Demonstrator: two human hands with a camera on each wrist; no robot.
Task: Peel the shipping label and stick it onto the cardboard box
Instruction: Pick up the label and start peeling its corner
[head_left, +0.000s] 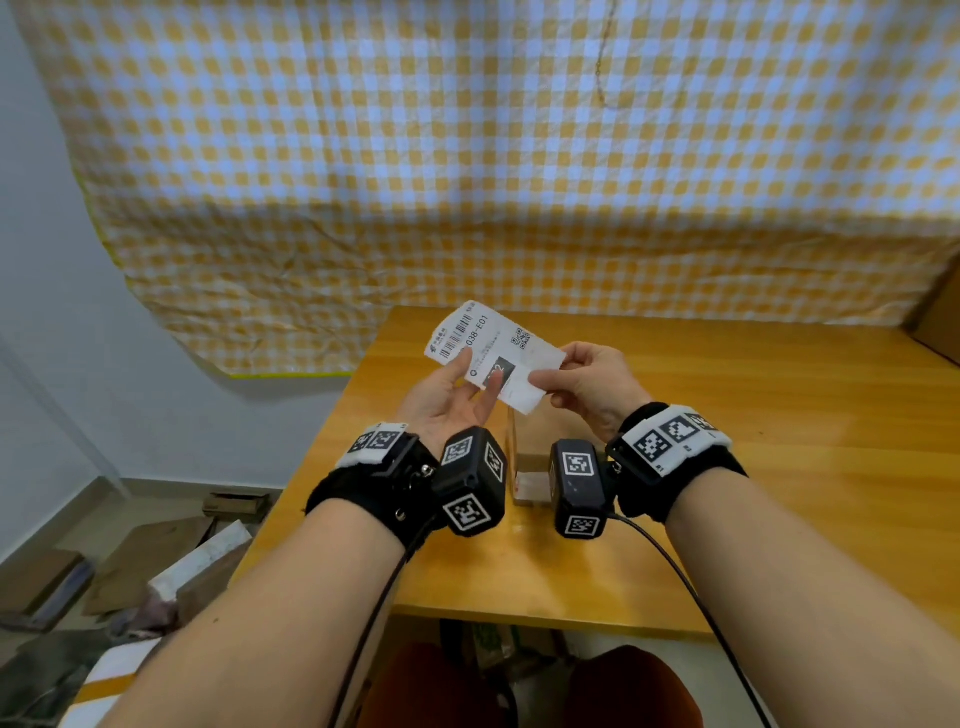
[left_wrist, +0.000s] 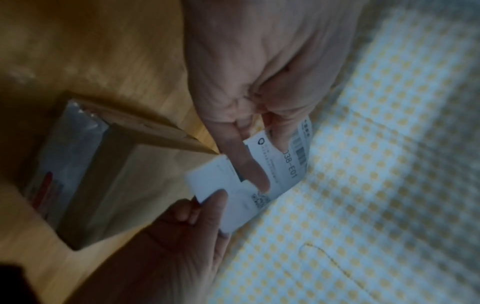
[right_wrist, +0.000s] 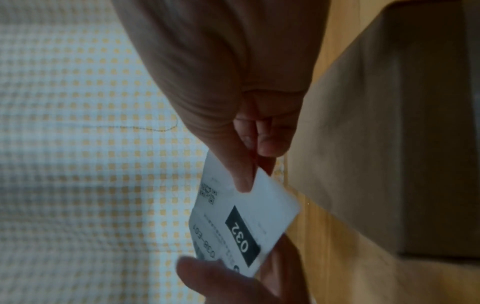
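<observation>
The white shipping label (head_left: 493, 353), printed with a barcode, "038-E01" and a black "032" block, is held up in the air over the table. My left hand (head_left: 478, 371) holds its left part, thumb and a finger lying across the print. My right hand (head_left: 543, 382) pinches its right corner between thumb and fingers. The left wrist view shows the label (left_wrist: 281, 164) under a left finger (left_wrist: 249, 166). From the right wrist, the label (right_wrist: 249, 222) is seen pinched by the right fingers (right_wrist: 241, 176). The brown cardboard box (head_left: 527, 460) (left_wrist: 109, 174) (right_wrist: 389, 144) stands on the table below my hands.
The wooden table (head_left: 701, 493) stretches right and toward me. A yellow-and-white checked cloth (head_left: 467, 156) hangs on the wall behind. Flattened cardboard and clutter (head_left: 156, 566) lie on the floor at left. Another brown board (head_left: 937, 322) leans at the far right edge.
</observation>
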